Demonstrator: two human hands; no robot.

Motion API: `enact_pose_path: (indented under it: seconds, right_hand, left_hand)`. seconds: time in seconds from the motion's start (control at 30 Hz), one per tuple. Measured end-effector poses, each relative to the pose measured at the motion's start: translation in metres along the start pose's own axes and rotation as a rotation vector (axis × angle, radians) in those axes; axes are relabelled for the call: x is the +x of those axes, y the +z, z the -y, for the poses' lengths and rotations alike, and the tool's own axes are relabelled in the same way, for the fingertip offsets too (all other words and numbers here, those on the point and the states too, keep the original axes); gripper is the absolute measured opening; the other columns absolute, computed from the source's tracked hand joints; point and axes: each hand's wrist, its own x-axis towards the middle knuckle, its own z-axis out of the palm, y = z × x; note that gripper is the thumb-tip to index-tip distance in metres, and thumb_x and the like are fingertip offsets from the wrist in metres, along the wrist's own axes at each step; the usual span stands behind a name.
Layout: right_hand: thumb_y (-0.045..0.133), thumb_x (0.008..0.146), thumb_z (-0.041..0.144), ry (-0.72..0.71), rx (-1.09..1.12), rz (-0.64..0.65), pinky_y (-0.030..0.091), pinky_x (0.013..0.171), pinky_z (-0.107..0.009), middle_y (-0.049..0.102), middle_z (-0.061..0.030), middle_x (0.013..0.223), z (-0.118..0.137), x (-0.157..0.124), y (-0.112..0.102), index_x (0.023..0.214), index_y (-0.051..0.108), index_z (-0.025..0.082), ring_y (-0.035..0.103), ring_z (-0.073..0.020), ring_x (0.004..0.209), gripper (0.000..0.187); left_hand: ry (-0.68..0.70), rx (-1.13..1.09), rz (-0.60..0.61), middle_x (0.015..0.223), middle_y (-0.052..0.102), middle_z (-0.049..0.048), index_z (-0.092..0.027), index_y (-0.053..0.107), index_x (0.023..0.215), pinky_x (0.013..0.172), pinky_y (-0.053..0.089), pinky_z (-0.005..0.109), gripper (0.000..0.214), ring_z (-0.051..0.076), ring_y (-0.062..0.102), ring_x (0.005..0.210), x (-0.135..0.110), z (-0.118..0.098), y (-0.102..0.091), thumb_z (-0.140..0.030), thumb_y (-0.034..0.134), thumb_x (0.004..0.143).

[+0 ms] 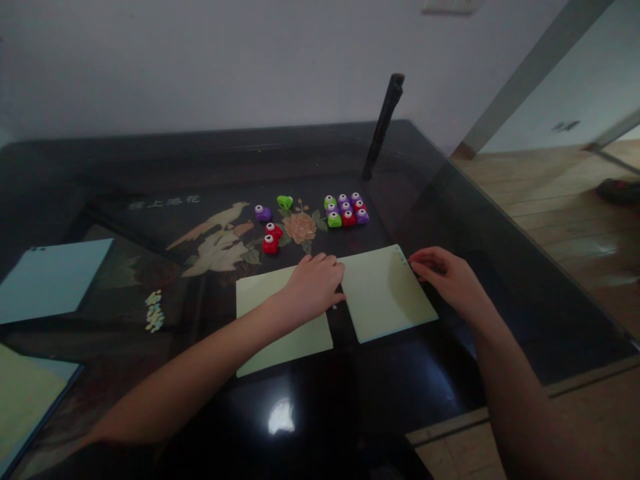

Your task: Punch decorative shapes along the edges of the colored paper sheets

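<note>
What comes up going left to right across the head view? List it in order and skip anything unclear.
Blue sheet, pile of paper bits, purple plastic piece, lone green piece, cluster of nine pieces, black stick, right hand.

A single camera worn on the person's head gives the only view, looking forward and down over the bench (430, 367) from its near side. It sits close enough that both forearms (510, 380) rise from the lower edge, with the left grip (320, 280) near the centre and the right grip (443, 270) off to the right. Beyond, it takes in the wall (225, 67) and, at right, what is probably tiled floor (540, 193), though dim.
</note>
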Motion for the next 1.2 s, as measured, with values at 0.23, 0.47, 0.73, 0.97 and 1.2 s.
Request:
enact_pose_path:
  seconds: [0.23, 0.47, 0.73, 0.97, 1.2]
  right_hand:
    - [0.060, 0.079, 0.035, -0.003, -0.008, 0.032, 0.054, 0.070, -0.039, 0.068, -0.0081, 0.089, 0.002, -0.001, -0.001, 0.090, 0.062, 0.020, 0.065, -0.0232, 0.080, 0.019]
    - [0.059, 0.077, 0.036, -0.013, -0.093, -0.009, 0.052, 0.066, -0.037, 0.068, -0.0071, 0.083, 0.001, 0.001, -0.002, 0.088, 0.064, 0.019, 0.065, -0.0222, 0.073, 0.020]
    - [0.059, 0.078, 0.035, -0.047, -0.104, -0.135, 0.051, 0.062, -0.034, 0.068, -0.0064, 0.079, 0.002, 0.003, -0.003, 0.084, 0.065, 0.019, 0.064, -0.0207, 0.068, 0.019]
    - [0.058, 0.079, 0.031, -0.234, -0.125, -0.118, 0.049, 0.064, -0.032, 0.066, -0.0065, 0.082, 0.041, -0.006, 0.016, 0.083, 0.064, 0.018, 0.062, -0.0194, 0.072, 0.015]
    - [0.054, 0.084, 0.021, -0.509, -0.234, 0.266, 0.048, 0.063, -0.029, 0.064, -0.0058, 0.087, 0.093, 0.002, 0.059, 0.089, 0.062, 0.017, 0.058, -0.0153, 0.069, 0.010]
  left_hand:
    - [-0.003, -0.010, 0.007, 0.095, 0.063, 0.0089, -0.015, 0.060, 0.088, 0.075, 0.042, 0.036, 0.022, 0.027, 0.056, 0.092, 0.001, 0.001, 0.002, -0.034, 0.067, 0.079]
    - [0.011, -0.018, -0.059, 0.095, 0.062, 0.0081, -0.015, 0.060, 0.089, 0.075, 0.043, 0.035, 0.022, 0.026, 0.057, 0.092, -0.003, 0.009, -0.013, -0.036, 0.064, 0.081]
    - [-0.124, -0.310, -0.214, 0.084, 0.063, 0.0025, -0.017, 0.060, 0.089, 0.063, 0.041, 0.026, 0.018, 0.017, 0.058, 0.073, -0.049, 0.044, -0.068, -0.033, 0.051, 0.088]
    - [-0.377, -0.261, -0.242, 0.083, 0.065, 0.0047, -0.018, 0.061, 0.088, 0.067, 0.045, 0.031, 0.019, 0.020, 0.059, 0.074, -0.121, 0.098, -0.016, -0.031, 0.047, 0.086]
    - [-0.337, -0.317, -0.366, 0.110, 0.061, 0.0099, -0.017, 0.056, 0.111, 0.092, 0.044, 0.039, 0.029, 0.025, 0.057, 0.103, -0.137, 0.104, 0.028, -0.032, 0.050, 0.087]
